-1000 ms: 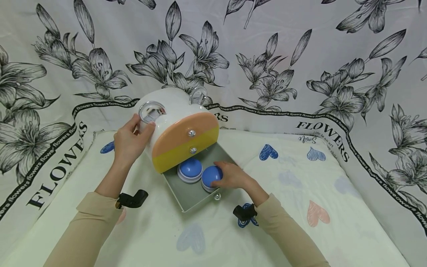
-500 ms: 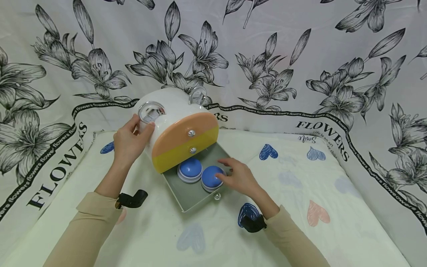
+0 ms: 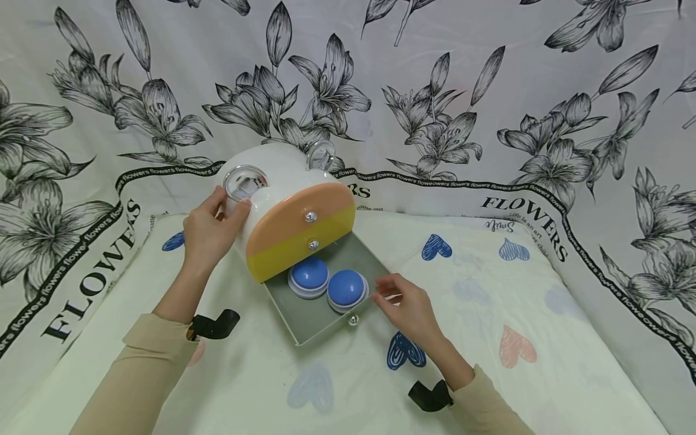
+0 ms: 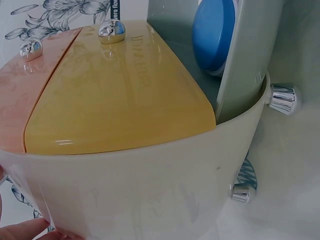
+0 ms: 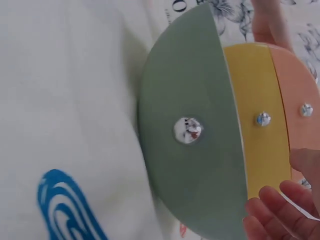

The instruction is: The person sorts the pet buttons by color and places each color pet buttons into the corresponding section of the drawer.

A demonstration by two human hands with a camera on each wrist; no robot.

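A small white dome-shaped drawer cabinet [image 3: 274, 163] stands tilted to one side, with orange [image 3: 296, 211], yellow [image 3: 296, 254] and grey-green drawer fronts. My left hand [image 3: 212, 232] holds its left side, thumb and fingers by the silver ring [image 3: 244, 182]; fingertips [image 4: 27, 230] show against the white shell in the left wrist view. The grey-green drawer [image 3: 296, 323] is pulled out. Inside it sit two round things with blue domed tops and white bases, one at the left [image 3: 310, 275] and one at the right [image 3: 346, 289]. My right hand [image 3: 408, 305], loosely curled and holding nothing, is beside the drawer's right edge.
A second clear silver-rimmed piece [image 3: 321, 156] sticks up from the cabinet's top. Silver knobs [image 3: 310, 216] stand out from the drawer fronts. A pale cloth printed with hearts [image 3: 516, 347] lies beneath, and a floral curtain [image 3: 429, 121] hangs behind.
My right hand has let go of the right blue-topped round thing and moved right, out of the drawer. The left hand and the cabinet have stayed in place.
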